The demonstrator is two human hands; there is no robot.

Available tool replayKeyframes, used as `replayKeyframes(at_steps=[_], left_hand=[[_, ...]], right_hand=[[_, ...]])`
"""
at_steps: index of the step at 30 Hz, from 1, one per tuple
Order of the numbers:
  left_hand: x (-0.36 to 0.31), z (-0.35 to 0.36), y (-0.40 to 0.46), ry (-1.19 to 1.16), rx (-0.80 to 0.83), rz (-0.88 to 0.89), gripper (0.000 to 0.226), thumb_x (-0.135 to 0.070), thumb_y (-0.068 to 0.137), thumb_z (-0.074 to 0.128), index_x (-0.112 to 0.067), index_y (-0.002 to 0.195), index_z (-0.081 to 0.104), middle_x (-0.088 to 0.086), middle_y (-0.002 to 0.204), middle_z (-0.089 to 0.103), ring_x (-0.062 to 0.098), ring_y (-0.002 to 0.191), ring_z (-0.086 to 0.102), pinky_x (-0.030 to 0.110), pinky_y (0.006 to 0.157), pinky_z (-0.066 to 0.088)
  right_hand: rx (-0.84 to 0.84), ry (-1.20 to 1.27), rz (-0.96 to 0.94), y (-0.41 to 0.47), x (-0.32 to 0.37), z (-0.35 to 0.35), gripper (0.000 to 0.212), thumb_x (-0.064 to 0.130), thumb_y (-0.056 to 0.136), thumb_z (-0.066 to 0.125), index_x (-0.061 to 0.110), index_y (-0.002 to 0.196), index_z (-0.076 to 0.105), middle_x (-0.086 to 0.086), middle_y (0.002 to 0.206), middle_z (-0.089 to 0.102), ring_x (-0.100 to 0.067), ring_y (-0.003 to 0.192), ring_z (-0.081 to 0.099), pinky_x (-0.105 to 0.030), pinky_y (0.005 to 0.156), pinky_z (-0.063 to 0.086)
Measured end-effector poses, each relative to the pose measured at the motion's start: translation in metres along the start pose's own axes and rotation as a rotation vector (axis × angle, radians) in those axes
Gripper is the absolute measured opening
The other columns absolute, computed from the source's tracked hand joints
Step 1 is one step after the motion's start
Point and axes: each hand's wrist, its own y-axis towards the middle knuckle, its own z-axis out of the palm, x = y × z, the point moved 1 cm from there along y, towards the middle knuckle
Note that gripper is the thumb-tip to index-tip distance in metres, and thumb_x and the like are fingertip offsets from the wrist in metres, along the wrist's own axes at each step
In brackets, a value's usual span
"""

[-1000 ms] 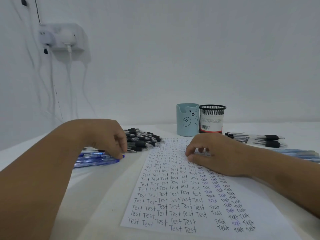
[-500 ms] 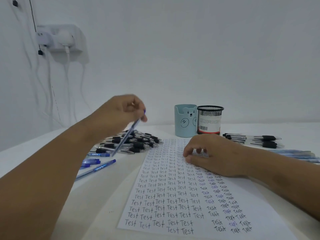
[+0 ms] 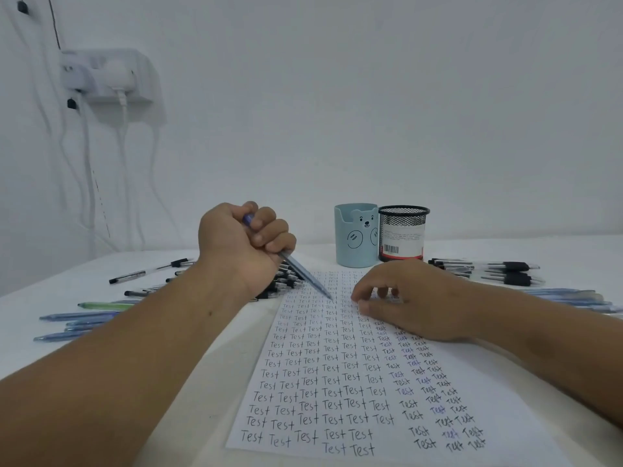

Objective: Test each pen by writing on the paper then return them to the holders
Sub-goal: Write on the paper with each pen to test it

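Your left hand (image 3: 242, 244) fists a blue pen (image 3: 303, 274), your right hand (image 3: 411, 298) rests loosely curled on the word-crowded paper (image 3: 337, 382), and both holders (image 3: 357, 239) look empty, pens untested.

A white wall (image 3: 371, 112) fills the upper part of the view — plain and bare across its right side. High on the wall's left side sits a white socket block (image 3: 108, 75) with a white plug (image 3: 118, 77) pushed into it. From the block, white cables (image 3: 123, 156) hang down the wall — several strands, loosely curved. A thin black cord (image 3: 54, 21) runs up the wall above the block. Below the wall lies a white table (image 3: 556, 251).
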Motion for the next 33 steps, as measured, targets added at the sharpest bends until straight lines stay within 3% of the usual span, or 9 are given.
replayKeyframes(at_steps=[6,9,12,15,18,20,23,29,33], left_hand=[[0.021,0.004,-0.007,0.041,0.062,-0.042,0.002,-0.015,0.067,0.039,-0.015,0.065,0.039,0.0,0.059,0.029,0.016,0.049,0.031,0.027,0.056,0.031],[0.032,0.012,-0.014,0.03,0.1,-0.089,0.01,-0.015,0.072,0.041,-0.015,0.062,0.037,0.002,0.059,0.032,0.021,0.053,0.042,0.032,0.063,0.041],[0.036,0.016,-0.019,0.045,0.146,-0.101,0.014,-0.015,0.077,0.044,-0.013,0.064,0.042,0.011,0.066,0.053,0.032,0.073,0.063,0.039,0.084,0.053],[0.038,0.012,-0.017,0.343,0.173,-0.054,0.015,-0.021,0.094,0.044,-0.014,0.087,0.055,0.018,0.106,0.074,0.033,0.108,0.066,0.04,0.104,0.047],[0.044,0.002,-0.002,0.766,0.18,-0.031,0.02,-0.037,0.105,0.042,-0.025,0.112,0.056,0.01,0.113,0.074,0.027,0.112,0.065,0.039,0.103,0.047],[0.046,-0.007,-0.001,1.212,0.301,-0.064,0.014,-0.04,0.106,0.046,-0.039,0.117,0.053,-0.009,0.11,0.073,0.016,0.113,0.064,0.036,0.096,0.05],[0.047,-0.013,-0.014,1.722,0.599,-0.128,0.035,-0.048,0.096,0.061,-0.05,0.129,0.049,-0.026,0.125,0.055,-0.002,0.115,0.051,0.022,0.094,0.038],[0.045,-0.01,-0.018,1.869,0.604,-0.166,0.028,-0.055,0.093,0.061,-0.051,0.121,0.058,-0.027,0.14,0.042,0.001,0.129,0.039,0.027,0.108,0.029],[0.044,-0.012,-0.017,1.878,0.64,-0.152,0.029,-0.056,0.094,0.06,-0.052,0.123,0.057,-0.028,0.14,0.041,-0.002,0.129,0.037,0.025,0.109,0.028]], right_hand=[[-0.258,0.173,-0.038,-0.005,0.004,-0.012,0.058,0.063,0.093,0.037,0.021,0.112,0.071,0.01,0.098,0.07,-0.007,0.096,0.062,-0.029,0.087,0.052],[-0.299,0.052,-0.166,-0.005,0.012,-0.013,0.047,0.065,0.087,0.056,0.029,0.109,0.076,0.013,0.086,0.062,-0.006,0.084,0.057,-0.031,0.071,0.05],[-0.307,-0.114,-0.189,0.002,0.011,-0.011,0.029,0.047,0.09,0.067,0.023,0.101,0.079,0.009,0.073,0.057,-0.007,0.067,0.051,-0.032,0.06,0.045],[-0.339,-0.088,-0.076,0.003,0.002,-0.017,0.013,0.029,0.092,0.07,0.023,0.083,0.076,0.007,0.061,0.059,-0.008,0.054,0.049,-0.028,0.057,0.043],[-0.402,0.038,0.154,-0.002,-0.012,-0.023,0.022,0.021,0.087,0.069,0.022,0.065,0.067,0.006,0.055,0.06,-0.004,0.05,0.049,-0.015,0.054,0.04],[-0.39,0.297,0.297,-0.005,-0.017,-0.025,0.018,0.018,0.087,0.068,0.015,0.07,0.07,0.002,0.058,0.067,-0.003,0.047,0.051,-0.016,0.052,0.042],[-0.358,0.77,0.443,-0.007,-0.019,-0.021,0.023,0.015,0.09,0.069,0.004,0.07,0.067,-0.007,0.056,0.059,-0.014,0.045,0.043,-0.022,0.042,0.033],[-0.258,0.831,0.499,-0.003,-0.02,-0.013,0.028,0.021,0.093,0.07,0.008,0.069,0.061,-0.016,0.065,0.065,-0.015,0.041,0.044,-0.02,0.038,0.032],[-0.292,0.524,0.475,-0.004,-0.02,-0.009,0.043,0.027,0.082,0.08,0.019,0.054,0.047,-0.006,0.051,0.059,-0.015,0.045,0.045,-0.021,0.049,0.04]])
